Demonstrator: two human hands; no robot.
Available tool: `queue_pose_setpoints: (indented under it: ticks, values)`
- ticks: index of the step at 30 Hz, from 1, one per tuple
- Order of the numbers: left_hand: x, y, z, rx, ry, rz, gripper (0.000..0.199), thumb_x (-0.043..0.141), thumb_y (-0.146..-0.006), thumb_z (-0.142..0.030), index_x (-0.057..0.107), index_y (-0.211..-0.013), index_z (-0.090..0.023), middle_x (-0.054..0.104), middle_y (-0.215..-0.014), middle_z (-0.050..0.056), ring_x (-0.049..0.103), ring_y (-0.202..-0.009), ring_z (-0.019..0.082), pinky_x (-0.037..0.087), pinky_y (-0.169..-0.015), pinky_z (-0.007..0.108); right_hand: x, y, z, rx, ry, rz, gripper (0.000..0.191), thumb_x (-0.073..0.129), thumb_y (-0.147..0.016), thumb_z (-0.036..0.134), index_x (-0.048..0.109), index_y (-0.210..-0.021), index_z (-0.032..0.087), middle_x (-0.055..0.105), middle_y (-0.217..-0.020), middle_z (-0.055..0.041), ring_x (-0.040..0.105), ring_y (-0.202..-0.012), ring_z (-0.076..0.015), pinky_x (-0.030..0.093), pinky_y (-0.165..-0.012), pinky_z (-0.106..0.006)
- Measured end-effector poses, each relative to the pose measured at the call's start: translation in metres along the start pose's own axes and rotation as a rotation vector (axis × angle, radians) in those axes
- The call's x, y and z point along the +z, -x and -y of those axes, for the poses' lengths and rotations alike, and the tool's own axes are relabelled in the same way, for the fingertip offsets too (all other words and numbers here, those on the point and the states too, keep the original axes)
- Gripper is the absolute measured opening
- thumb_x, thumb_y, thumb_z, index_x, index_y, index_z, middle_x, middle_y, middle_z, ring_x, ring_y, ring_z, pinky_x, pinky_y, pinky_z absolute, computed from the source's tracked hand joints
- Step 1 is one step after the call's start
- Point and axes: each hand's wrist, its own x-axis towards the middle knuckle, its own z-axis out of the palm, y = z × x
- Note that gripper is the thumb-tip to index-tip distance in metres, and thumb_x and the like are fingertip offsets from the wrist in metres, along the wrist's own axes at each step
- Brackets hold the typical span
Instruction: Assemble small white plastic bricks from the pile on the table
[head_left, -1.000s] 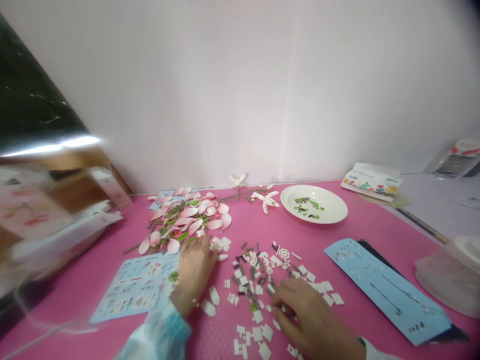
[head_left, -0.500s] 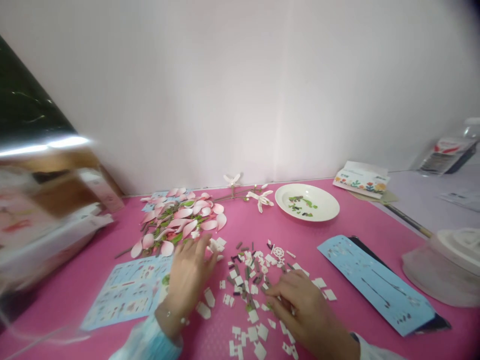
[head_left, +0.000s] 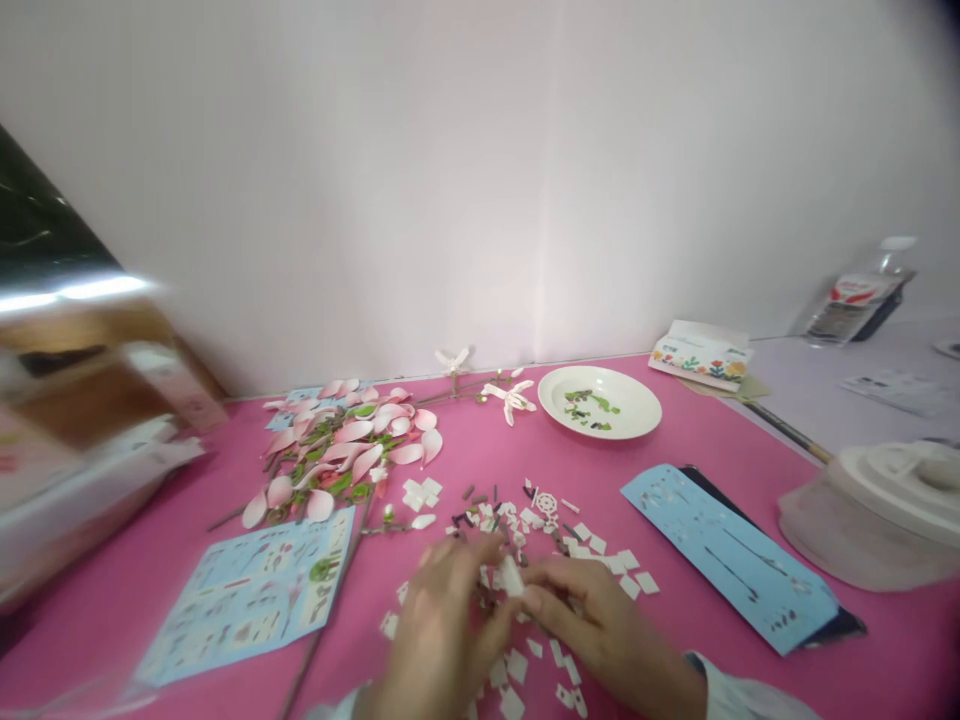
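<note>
White piece (head_left: 513, 576): lay between the two hands, above the pink tabletop (head_left: 480, 440) and its loose pieces (head_left: 517, 668).
Long axis: ran near end to far end, far end leaning left.
Right hand (head_left: 592, 610): nearer; its grip seemed pinched on the near end.
Left hand (head_left: 442, 625): just left of it, blurred; whether its grip had closed could not be told.

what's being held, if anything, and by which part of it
A small white piece, by its lower end, in the grip of the right hand; whether the blurred left hand holds it too cannot be told.
</note>
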Motion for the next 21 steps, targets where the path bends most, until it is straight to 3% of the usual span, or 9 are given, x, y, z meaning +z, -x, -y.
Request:
queue_pose_setpoints:
  ticks: [3, 5, 8, 11, 21]
  values:
    - [0.007, 0.011, 0.001, 0.08, 0.027, 0.015, 0.045, 0.066, -0.081, -0.014, 0.048, -0.121, -0.023, 0.07, -0.103, 0.01, 0.068, -0.092, 0.027, 0.059, -0.077, 0.043, 0.002, -0.001, -0.004, 0.04, -0.07, 0.004, 0.024, 0.056, -0.086, 0.029, 0.059, -0.066, 0.016, 0.042, -0.056, 0.0049, 0.037, -0.054, -0.0108, 0.028, -0.051, -0.024]
    - [0.008, 0.015, 0.001, 0.057, 0.081, 0.044, 0.044, 0.065, -0.082, -0.012, 0.049, -0.121, -0.022, 0.067, -0.109, 0.012, 0.067, -0.097, 0.027, 0.059, -0.08, 0.04, 0.003, -0.001, -0.007, 0.062, -0.093, 0.003, 0.019, 0.058, -0.083, 0.026, 0.06, -0.068, 0.015, 0.042, -0.055, 0.0055, 0.036, -0.053, -0.0101, 0.027, -0.049, -0.024]
    - [0.005, 0.014, -0.001, 0.004, 0.211, 0.091, 0.035, 0.062, -0.082, -0.006, 0.056, -0.112, -0.023, 0.065, -0.104, 0.008, 0.068, -0.091, 0.02, 0.058, -0.078, 0.03, 0.003, -0.002, -0.01, 0.081, -0.131, 0.002, 0.017, 0.062, -0.081, 0.025, 0.063, -0.068, 0.014, 0.042, -0.054, 0.006, 0.036, -0.052, -0.0092, 0.025, -0.048, -0.023]
    - [0.003, 0.012, -0.001, 0.018, 0.31, 0.056, 0.031, 0.064, -0.081, -0.003, 0.059, -0.104, -0.023, 0.065, -0.098, 0.004, 0.068, -0.086, 0.016, 0.056, -0.075, 0.023, 0.002, -0.002, -0.011, 0.08, -0.182, 0.023, 0.021, 0.068, -0.079, 0.031, 0.067, -0.069, 0.013, 0.045, -0.054, 0.0058, 0.036, -0.052, -0.0086, 0.025, -0.048, -0.023]
    - [0.003, 0.018, 0.02, 0.247, 0.494, 0.052, 0.029, 0.068, -0.082, -0.008, 0.059, -0.104, -0.025, 0.066, -0.091, 0.004, 0.069, -0.079, 0.016, 0.056, -0.07, 0.02, 0.001, 0.001, -0.018, 0.182, -0.535, 0.184, 0.028, 0.083, -0.065, 0.036, 0.07, -0.075, 0.013, 0.064, -0.068, 0.0004, 0.054, -0.062, -0.0106, 0.039, -0.058, -0.022]
